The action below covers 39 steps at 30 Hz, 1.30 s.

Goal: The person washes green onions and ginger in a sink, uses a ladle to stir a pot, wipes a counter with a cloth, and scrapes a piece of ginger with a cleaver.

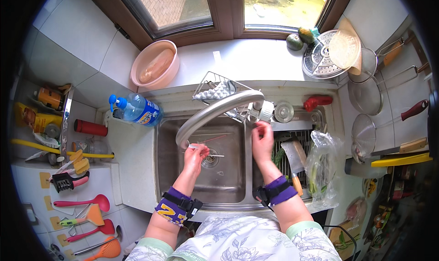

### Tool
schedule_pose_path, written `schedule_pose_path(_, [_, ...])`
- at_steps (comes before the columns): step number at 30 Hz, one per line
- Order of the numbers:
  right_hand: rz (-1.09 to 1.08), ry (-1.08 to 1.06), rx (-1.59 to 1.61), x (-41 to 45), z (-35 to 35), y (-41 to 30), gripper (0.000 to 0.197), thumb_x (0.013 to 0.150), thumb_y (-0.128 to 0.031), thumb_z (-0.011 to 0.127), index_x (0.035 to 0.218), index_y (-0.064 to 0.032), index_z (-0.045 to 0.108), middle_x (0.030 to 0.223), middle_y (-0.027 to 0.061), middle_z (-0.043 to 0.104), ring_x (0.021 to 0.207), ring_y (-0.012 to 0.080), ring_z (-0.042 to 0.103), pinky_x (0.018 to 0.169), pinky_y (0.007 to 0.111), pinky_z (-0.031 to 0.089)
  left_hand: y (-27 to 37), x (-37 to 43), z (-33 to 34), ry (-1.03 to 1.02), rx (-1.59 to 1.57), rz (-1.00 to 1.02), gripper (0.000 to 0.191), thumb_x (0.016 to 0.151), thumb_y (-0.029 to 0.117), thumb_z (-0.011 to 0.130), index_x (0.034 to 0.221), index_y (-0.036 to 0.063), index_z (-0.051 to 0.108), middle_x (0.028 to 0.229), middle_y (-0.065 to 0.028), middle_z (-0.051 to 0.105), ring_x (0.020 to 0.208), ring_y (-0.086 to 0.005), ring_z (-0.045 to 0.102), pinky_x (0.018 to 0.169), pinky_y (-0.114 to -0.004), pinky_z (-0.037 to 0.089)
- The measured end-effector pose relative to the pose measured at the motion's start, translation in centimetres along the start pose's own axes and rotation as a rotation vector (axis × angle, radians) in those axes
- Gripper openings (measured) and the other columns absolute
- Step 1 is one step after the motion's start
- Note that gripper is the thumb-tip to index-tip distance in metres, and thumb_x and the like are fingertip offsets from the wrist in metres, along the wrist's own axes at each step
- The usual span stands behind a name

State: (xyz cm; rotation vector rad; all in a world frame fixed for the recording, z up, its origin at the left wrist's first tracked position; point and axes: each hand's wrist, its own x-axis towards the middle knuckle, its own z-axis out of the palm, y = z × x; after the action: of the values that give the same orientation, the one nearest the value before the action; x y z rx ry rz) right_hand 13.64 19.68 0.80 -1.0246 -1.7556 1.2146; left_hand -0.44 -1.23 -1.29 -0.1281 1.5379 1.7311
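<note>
My left hand (196, 155) is just below the tip of the curved metal faucet spout (219, 105), over the left sink basin (202, 189). Between its fingertips is a small whitish piece (193, 146), too small to identify. A thin white stick (217, 155) shows beside this hand, above the drain (210, 159); I cannot tell whether the hand holds it. At the faucet base (253, 115) is my right hand (263, 141), fingers curled and fingertips close to the metal. Whether they grip it is hidden. Thin sticks (214, 138) lie at the basin's back.
A cleaver (294, 156) lies over the right basin's rack, beside a clear plastic bag (322, 168). Behind the sink stands a wire rack (219, 89). A blue-pump detergent bottle (142, 110) is at left, a pink basin (156, 63) on the sill. Strainers (365, 93) hang at right.
</note>
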Motion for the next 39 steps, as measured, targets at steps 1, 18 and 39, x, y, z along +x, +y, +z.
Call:
schedule_pose_path(1, [0.005, -0.072, 0.000, -1.5, 1.1, 0.6, 0.021, 0.081, -0.004, 0.060, 0.101, -0.0053, 0.056, 0.088, 0.0056, 0.057, 0.073, 0.0151, 0.056, 0.065, 0.028, 0.049, 0.0, -0.2, 0.4, -0.003, 0.002, -0.002, 0.022, 0.091, 0.020, 0.057, 0.102, 0.0025, 0.050, 0.096, -0.0103, 0.060, 0.088, -0.0216, 0.063, 0.072, -0.029, 0.053])
schedule_pose_path(18, [0.392, -0.571, 0.716, -9.9, 12.9, -3.2, 0.028, 0.091, -0.002, 0.042, 0.115, 0.0012, 0.054, 0.110, 0.0135, 0.059, 0.108, 0.0244, 0.053, 0.096, 0.031, 0.040, 2.3, 1.1, 2.8, -0.057, -0.607, -0.150, 0.032, 0.094, 0.033, 0.050, 0.071, 0.0102, 0.046, 0.065, -0.0050, 0.049, 0.065, -0.0210, 0.050, 0.067, -0.035, 0.046])
schedule_pose_path(39, [0.824, -0.594, 0.935, -6.2, 15.7, -6.9, 0.039, 0.097, -0.016, 0.036, 0.132, 0.0029, 0.039, 0.127, 0.0143, 0.050, 0.118, 0.0226, 0.049, 0.095, 0.028, 0.042, 1.8, -0.7, 3.5, -0.009, -0.415, 0.059, 0.058, 0.096, 0.050, 0.029, 0.132, 0.0048, 0.039, 0.122, -0.0141, 0.053, 0.107, -0.0303, 0.055, 0.091, -0.041, 0.047])
